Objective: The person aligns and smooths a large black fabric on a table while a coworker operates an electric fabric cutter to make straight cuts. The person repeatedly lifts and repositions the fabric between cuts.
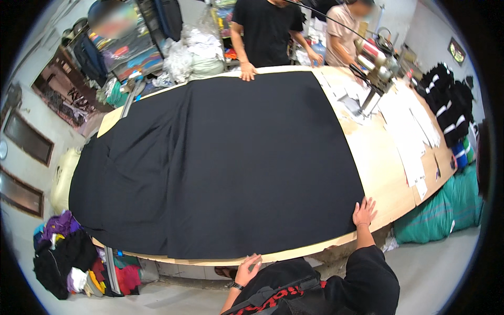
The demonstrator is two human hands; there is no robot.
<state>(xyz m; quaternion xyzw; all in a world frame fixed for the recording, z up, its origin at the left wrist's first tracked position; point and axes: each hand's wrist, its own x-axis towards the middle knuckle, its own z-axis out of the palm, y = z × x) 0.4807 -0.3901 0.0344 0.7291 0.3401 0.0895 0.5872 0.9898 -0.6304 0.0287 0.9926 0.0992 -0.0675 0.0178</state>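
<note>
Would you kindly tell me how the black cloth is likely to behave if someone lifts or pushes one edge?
The black cloth is probably floppy, since loose folds run through its left part. Pushed, it would likely bunch into ripples like those. Lifted whole, it may feel unwieldy, as it covers most of the table.

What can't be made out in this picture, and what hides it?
All in the head view:
Wooden table beneath the black fabric: covered by the fabric.
Upper head of the co-worker in black: cut off by the top edge.
Rest of the forearm behind the left hand: cut off by the lower edge.
Marks on white paper: too small.
</note>
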